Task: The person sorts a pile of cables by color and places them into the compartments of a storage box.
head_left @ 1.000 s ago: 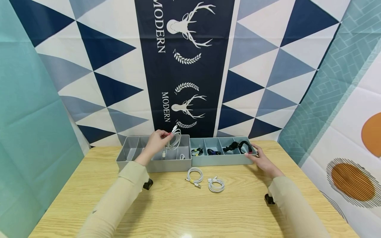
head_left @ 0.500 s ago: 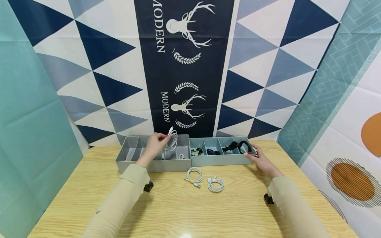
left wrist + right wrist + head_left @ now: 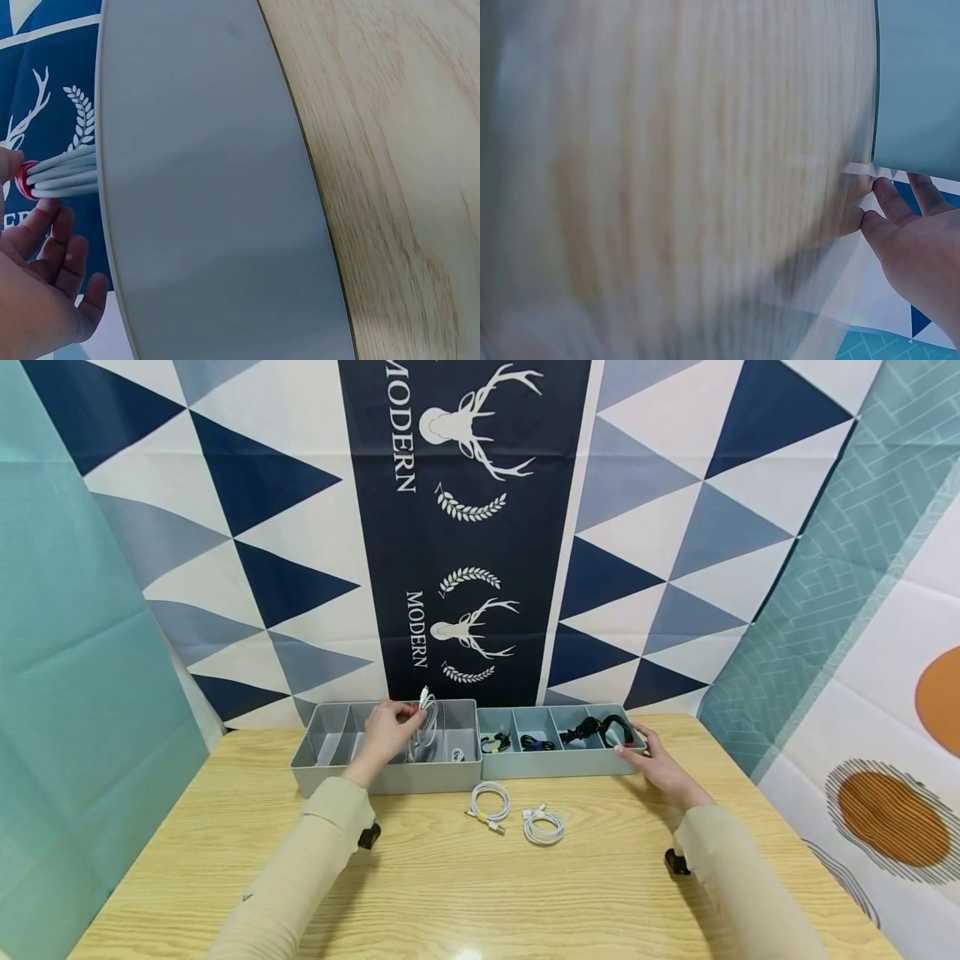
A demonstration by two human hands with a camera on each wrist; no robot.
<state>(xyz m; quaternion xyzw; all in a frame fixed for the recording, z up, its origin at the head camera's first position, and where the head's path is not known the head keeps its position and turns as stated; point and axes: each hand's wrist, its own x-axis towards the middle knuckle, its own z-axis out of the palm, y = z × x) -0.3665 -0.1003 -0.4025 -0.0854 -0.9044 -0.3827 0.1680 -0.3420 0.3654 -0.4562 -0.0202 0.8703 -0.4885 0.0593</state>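
Note:
My left hand (image 3: 384,739) pinches a coiled white cable (image 3: 426,727) by its red tie, over the grey divided box (image 3: 427,778). The plug end sticks up past the fingers, and the loops hang down into a compartment. In the left wrist view the red tie (image 3: 25,180) sits between thumb and finger; the box's side wall hides the lower loops. My right hand (image 3: 663,770) rests against the right end of the light blue divided box (image 3: 558,766). The right wrist view shows its extended fingers (image 3: 889,199) at that box end.
Two coiled white cables, one with a yellow tie (image 3: 490,803) and another (image 3: 543,825), lie on the wooden table (image 3: 480,893). A small white cable (image 3: 458,755) lies in the grey box. Several dark cables (image 3: 585,729) fill the blue box's compartments. Patterned cloth stands behind.
My left hand has moved slightly left and lowered the white cable, whose loops now hang deeper in the grey box. The right hand has stayed at the blue box.

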